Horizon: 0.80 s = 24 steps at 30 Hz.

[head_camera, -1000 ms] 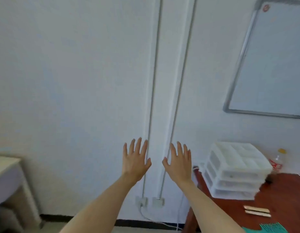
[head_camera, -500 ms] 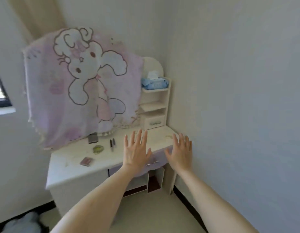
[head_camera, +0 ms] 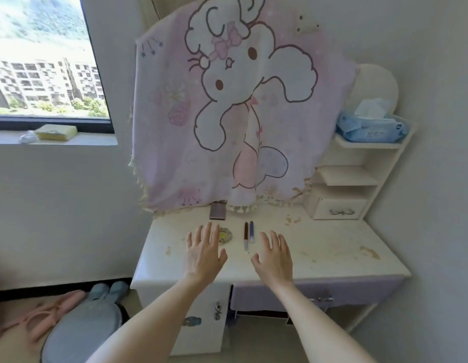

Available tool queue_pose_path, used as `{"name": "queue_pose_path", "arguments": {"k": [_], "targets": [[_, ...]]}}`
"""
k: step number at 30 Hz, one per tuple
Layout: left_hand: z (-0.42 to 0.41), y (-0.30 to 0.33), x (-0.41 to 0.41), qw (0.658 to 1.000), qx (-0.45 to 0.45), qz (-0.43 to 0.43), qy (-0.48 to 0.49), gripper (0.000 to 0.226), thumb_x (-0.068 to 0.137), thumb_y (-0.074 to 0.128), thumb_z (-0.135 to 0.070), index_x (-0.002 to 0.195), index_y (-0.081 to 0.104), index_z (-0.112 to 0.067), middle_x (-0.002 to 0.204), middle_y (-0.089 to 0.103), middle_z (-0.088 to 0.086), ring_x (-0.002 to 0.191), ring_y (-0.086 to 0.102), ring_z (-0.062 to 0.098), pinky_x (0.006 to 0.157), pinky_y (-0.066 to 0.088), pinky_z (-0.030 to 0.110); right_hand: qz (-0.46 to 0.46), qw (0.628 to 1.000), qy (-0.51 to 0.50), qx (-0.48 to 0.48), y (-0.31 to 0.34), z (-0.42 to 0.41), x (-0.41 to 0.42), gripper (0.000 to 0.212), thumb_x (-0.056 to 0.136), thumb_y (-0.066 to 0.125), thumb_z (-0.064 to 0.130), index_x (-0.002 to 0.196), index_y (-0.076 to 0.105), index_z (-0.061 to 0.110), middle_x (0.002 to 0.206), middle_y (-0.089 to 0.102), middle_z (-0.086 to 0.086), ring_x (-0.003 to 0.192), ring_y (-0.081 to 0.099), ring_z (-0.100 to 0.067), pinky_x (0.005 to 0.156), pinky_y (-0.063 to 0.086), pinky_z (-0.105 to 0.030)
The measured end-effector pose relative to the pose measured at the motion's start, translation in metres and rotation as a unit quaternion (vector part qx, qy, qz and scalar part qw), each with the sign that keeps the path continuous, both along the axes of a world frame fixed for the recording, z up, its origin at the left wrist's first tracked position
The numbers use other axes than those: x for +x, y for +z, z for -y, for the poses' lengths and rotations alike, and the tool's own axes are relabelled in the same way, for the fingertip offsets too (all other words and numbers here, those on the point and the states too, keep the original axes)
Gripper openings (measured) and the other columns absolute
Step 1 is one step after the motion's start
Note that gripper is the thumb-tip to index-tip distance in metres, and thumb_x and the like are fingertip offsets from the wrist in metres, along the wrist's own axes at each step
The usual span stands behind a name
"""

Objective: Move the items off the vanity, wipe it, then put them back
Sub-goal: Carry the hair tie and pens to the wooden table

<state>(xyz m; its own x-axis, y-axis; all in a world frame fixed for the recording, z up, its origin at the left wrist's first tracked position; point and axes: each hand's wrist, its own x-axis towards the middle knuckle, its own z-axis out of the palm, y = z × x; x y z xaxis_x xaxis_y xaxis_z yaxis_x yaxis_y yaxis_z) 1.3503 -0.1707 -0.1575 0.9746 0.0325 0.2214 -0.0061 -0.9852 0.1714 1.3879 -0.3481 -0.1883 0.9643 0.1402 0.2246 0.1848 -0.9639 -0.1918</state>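
Covering the back of the vanity, a pink cartoon blanket hides whatever stands behind it, and its fringed hem overlaps the top edge of a dark rectangular case at centre frame. A small round yellowish item sits partly behind the left hand's fingertips and is too blurred to identify. Two pens lie side by side just right of it, between the hands. The right half of the tabletop is bare but stained, running to the wall at the right edge; the left edge drops off toward the floor at lower left, where slippers and a grey stool sit. A tissue pack rests on the top shelf at upper right. The left hand and right hand hover palm-down over the front of the top, fingers spread and straight, grasping nothing.
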Motion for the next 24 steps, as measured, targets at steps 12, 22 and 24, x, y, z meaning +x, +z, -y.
{"name": "queue_pose_path", "arguments": {"k": [12,22,24], "targets": [[-0.039,-0.081,0.115,0.986,0.038,-0.161,0.001,0.063,0.079,0.063,-0.039,0.132,0.047,-0.007,0.137,0.048,0.012,0.124,0.046,0.03,0.1,0.04,0.051,-0.183,0.983,0.019,-0.005,-0.076,-0.04,0.126,0.058,0.092,0.044,0.031,0.145,0.024,0.016,0.147,0.029,-0.008,0.127,0.035,-0.025,0.1,0.039,-0.033],[-0.042,-0.139,0.192,0.963,0.092,-0.217,-0.134,0.059,0.084,0.056,-0.028,0.137,0.037,-0.01,0.146,0.035,0.008,0.135,0.03,0.023,0.109,0.027,0.044,-0.229,0.966,-0.116,0.005,-0.103,-0.064,0.198,0.073,0.089,0.053,0.035,0.147,0.014,0.014,0.138,0.039,-0.005,0.119,0.043,-0.023,0.089,0.044,-0.035],[-0.043,-0.146,0.201,0.96,0.069,-0.229,-0.145,0.064,0.057,0.079,-0.029,0.116,0.061,-0.013,0.124,0.06,0.006,0.116,0.054,0.021,0.091,0.047,0.042,-0.242,0.961,-0.132,0.001,-0.109,-0.068,0.204,0.076,0.088,0.054,0.034,0.147,0.012,0.013,0.138,0.039,-0.006,0.119,0.043,-0.024,0.087,0.045,-0.035]]}}
